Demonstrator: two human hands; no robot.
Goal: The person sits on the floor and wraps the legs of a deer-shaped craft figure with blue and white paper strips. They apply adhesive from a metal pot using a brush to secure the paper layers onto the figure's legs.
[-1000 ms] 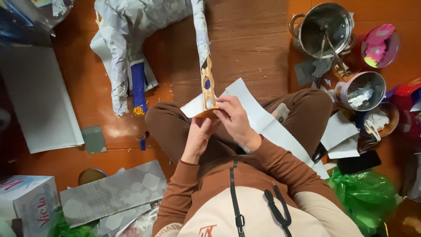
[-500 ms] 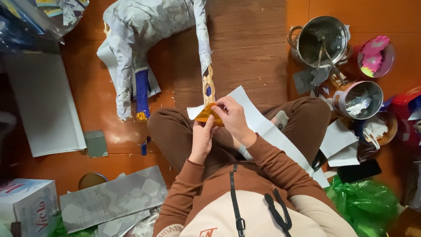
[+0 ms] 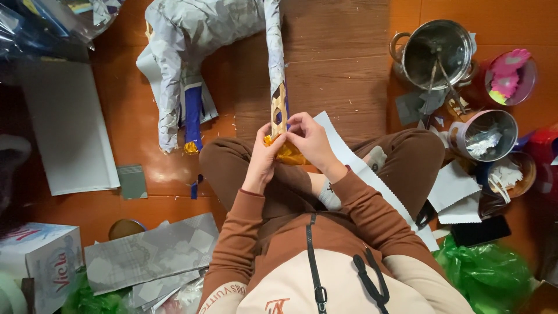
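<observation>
here both the left hand [image 3: 263, 158] and right hand [image 3: 311, 139] pinch closed on the gold paper [image 3: 286, 152] at the paper-wrapped stick [image 3: 274, 52].

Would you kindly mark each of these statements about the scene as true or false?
1. Both hands, left hand and right hand, meet at the long silver paper-wrapped pole. True.
2. The crumpled gold foil lies beside the steel pot. False: it sits at the pole's lower end, under the fingers.
3. The round steel pot has utensils standing in it. True.
4. The green plastic bag hangs on the pole. False: it lies on the floor by the person's right side.
</observation>
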